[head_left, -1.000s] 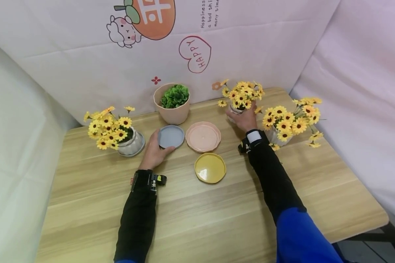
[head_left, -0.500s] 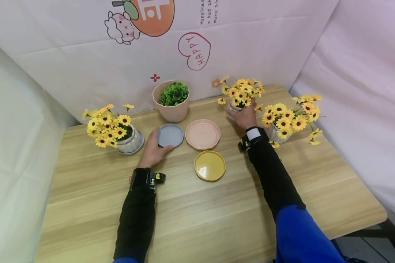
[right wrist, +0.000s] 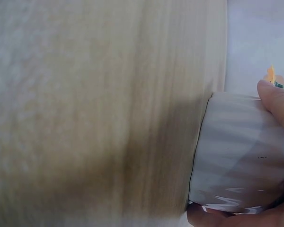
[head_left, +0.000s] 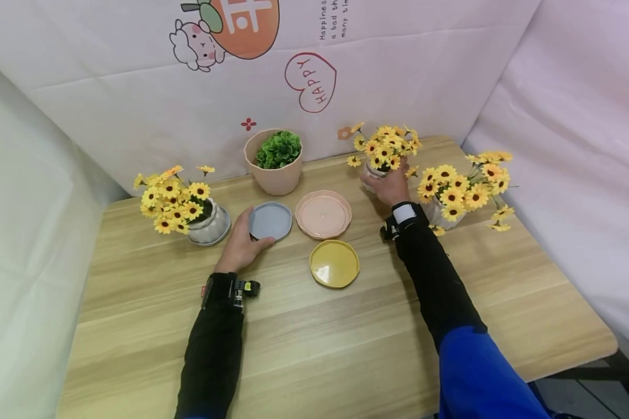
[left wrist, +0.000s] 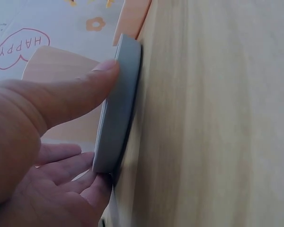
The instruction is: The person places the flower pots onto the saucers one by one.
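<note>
In the head view my left hand (head_left: 240, 245) holds a grey-blue round saucer (head_left: 269, 221) by its left side. The left wrist view shows the thumb over the saucer's rim (left wrist: 118, 104) and the fingers at its far edge, close over the wood. My right hand (head_left: 391, 183) grips a white flower pot (right wrist: 241, 153) at the back right, thumb on one side and fingers on the other. Yellow daisies (head_left: 385, 148) stand up out of that pot. A pink saucer (head_left: 323, 214) and a yellow saucer (head_left: 334, 264) lie between the hands.
A pink pot (head_left: 275, 179) with a green plant stands against the back cloth. Another white pot (head_left: 205, 230) of daisies sits on a grey saucer at left. More daisies (head_left: 463, 189) in a pot stand right beside my right forearm. The wooden table (head_left: 314, 349) ends at right.
My left hand has drawn the grey-blue saucer slightly toward me, a little away from the pink saucer. The right hand stays at the white pot.
</note>
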`<control>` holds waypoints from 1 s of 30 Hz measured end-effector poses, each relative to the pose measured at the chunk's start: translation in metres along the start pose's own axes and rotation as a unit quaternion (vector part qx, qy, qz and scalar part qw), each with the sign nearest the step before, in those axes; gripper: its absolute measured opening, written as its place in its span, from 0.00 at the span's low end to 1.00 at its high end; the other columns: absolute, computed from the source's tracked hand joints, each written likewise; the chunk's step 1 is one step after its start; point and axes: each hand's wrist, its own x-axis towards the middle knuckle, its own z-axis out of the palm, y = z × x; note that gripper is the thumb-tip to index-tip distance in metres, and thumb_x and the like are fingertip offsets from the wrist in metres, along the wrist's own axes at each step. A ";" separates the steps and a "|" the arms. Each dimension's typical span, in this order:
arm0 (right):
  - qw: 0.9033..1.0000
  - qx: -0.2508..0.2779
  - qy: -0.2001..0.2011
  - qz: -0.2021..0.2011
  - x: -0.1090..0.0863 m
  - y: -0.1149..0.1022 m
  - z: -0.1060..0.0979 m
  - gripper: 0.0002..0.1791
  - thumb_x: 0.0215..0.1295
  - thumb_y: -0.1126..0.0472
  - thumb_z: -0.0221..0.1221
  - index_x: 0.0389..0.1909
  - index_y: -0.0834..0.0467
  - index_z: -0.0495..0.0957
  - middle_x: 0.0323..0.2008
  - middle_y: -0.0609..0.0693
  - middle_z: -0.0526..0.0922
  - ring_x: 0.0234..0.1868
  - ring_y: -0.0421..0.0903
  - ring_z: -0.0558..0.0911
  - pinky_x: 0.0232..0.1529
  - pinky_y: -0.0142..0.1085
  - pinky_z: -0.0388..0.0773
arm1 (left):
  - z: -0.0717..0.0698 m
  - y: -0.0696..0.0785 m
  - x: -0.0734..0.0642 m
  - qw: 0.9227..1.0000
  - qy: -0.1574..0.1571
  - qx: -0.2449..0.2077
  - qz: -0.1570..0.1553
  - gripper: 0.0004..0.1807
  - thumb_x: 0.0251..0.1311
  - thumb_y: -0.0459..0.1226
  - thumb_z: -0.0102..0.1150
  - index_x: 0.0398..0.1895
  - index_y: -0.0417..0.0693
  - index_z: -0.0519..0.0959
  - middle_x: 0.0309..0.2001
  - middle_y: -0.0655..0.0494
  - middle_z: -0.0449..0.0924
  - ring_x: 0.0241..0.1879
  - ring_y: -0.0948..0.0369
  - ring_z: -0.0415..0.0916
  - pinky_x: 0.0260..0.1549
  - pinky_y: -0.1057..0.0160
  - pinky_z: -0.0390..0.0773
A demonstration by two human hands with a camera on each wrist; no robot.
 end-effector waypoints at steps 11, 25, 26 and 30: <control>1.000 0.015 -0.006 0.027 -0.001 0.000 -0.002 0.75 0.65 0.48 0.73 0.83 0.53 0.14 0.83 0.69 0.22 0.79 0.72 0.60 0.81 0.54 0.63 | -0.004 -0.003 -0.012 1.000 -0.021 0.014 -0.003 0.55 0.65 0.41 0.74 0.85 0.38 0.47 0.83 0.34 0.51 0.83 0.40 0.51 0.81 0.39 0.57; 1.000 0.003 -0.003 -0.013 0.005 0.004 0.001 0.70 0.66 0.51 0.73 0.85 0.56 0.23 0.83 0.71 0.23 0.82 0.72 0.53 0.82 0.57 0.60 | -0.006 -0.001 -0.031 0.999 -0.036 0.013 0.005 0.56 0.63 0.40 0.76 0.85 0.39 0.49 0.83 0.34 0.53 0.82 0.40 0.53 0.81 0.39 0.59; 1.000 0.000 -0.001 -0.022 0.005 0.004 0.001 0.69 0.66 0.51 0.72 0.85 0.56 0.25 0.82 0.72 0.23 0.82 0.72 0.52 0.82 0.57 0.60 | -0.006 -0.001 -0.033 0.999 -0.038 0.015 0.006 0.56 0.63 0.40 0.76 0.85 0.39 0.49 0.83 0.35 0.53 0.82 0.40 0.53 0.81 0.39 0.59; 1.000 -0.007 0.001 -0.028 0.004 0.004 0.001 0.68 0.66 0.51 0.72 0.86 0.57 0.27 0.82 0.73 0.24 0.82 0.73 0.53 0.81 0.58 0.61 | -0.006 -0.001 -0.038 0.999 -0.047 0.015 0.009 0.56 0.63 0.40 0.76 0.85 0.40 0.49 0.83 0.35 0.53 0.82 0.40 0.54 0.80 0.38 0.59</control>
